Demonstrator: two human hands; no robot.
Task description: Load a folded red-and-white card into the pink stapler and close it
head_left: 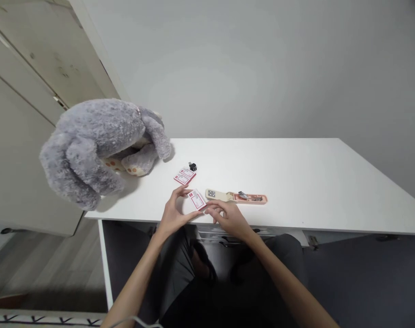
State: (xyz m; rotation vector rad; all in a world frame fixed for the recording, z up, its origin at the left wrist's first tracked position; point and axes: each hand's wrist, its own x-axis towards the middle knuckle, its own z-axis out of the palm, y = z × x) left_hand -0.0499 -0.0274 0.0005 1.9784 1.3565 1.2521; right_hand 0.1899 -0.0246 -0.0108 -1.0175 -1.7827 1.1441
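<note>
Near the table's front edge, my left hand (173,213) grips a small white box with red edges (197,200), thumb along its near side and fingers at its far side. My right hand (230,220) has its fingers bent and pinched at the right end of that box. Just beyond the right hand lies what looks like a stapler (218,195), cream at one end and pink at the other, opened out flat with a metal part raised. Two similar red-and-white boxes (185,176) lie side by side behind the left hand.
A small black and metal object (192,166), its kind unclear, sits behind the two boxes. On the left of the white table (296,177) stands a large grey plush toy (105,132). A wall rises behind the table, and open cabinet doors (361,273) hang below it.
</note>
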